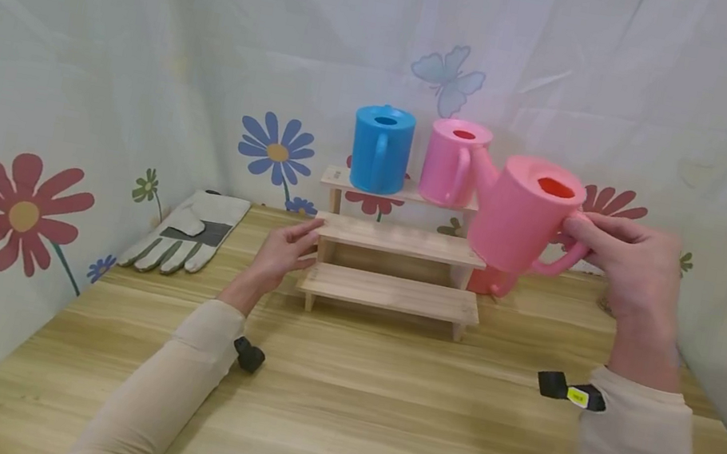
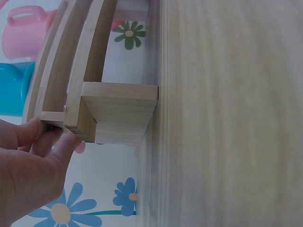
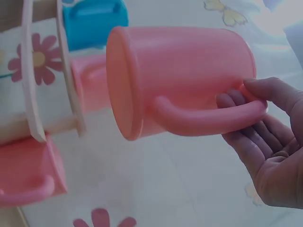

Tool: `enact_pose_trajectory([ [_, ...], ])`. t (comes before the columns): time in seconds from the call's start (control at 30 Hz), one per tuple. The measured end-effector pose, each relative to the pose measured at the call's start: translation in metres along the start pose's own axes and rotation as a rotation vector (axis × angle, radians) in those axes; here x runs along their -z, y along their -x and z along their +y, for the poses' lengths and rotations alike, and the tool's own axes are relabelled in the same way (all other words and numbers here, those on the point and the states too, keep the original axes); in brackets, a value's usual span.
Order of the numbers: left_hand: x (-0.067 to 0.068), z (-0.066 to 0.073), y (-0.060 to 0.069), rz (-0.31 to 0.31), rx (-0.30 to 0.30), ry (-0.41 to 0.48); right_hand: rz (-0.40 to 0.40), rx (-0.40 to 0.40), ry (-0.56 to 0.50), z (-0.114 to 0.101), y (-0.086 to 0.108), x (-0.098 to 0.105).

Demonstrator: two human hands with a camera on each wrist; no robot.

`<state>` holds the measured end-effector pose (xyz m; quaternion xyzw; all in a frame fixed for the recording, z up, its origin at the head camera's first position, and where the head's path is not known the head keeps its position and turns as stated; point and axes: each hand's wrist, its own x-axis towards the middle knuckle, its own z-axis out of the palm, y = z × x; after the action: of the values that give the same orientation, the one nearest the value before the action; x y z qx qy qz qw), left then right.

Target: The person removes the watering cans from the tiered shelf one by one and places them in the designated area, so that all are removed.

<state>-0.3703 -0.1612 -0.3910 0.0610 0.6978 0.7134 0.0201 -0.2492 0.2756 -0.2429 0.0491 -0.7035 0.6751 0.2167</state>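
My right hand (image 1: 637, 267) holds a pink watering can (image 1: 522, 214) by the upper part of its handle, thumb on top and fingers beneath. The can hangs tilted in the air, right of a three-step wooden stand (image 1: 388, 293), its spout toward the upper left. My left hand (image 1: 282, 253) is at the stand's left side, its fingers (image 2: 59, 144) pinching the end of the middle step. On the top step are a blue watering can (image 1: 380, 153) and another pink watering can (image 1: 449, 165). A further pink can (image 1: 487, 281), mostly hidden, sits low behind the stand's right side.
A pair of white and grey work gloves (image 1: 190, 233) lies at the back left of the wooden table (image 1: 374, 416). White curtains (image 1: 339, 36) printed with flowers and butterflies hang behind and on both sides.
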Motion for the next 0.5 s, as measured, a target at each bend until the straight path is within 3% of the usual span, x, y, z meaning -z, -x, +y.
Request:
enact_pose_trajectory([
  [0.07,0.0,0.001,0.0,0.001,-0.006,0.004,0.058,-0.016,-0.048,-0.001,-0.001,0.011],
  [0.23,-0.002,0.0,0.002,0.0,-0.003,-0.005,0.211,-0.047,-0.037,0.002,-0.005,0.03],
  [0.33,-0.002,-0.001,0.002,0.003,-0.001,-0.012,0.279,-0.084,0.094,0.011,-0.011,0.033],
  [0.5,0.001,-0.001,0.001,-0.002,-0.02,-0.005,0.316,-0.167,0.355,0.037,-0.028,0.031],
])
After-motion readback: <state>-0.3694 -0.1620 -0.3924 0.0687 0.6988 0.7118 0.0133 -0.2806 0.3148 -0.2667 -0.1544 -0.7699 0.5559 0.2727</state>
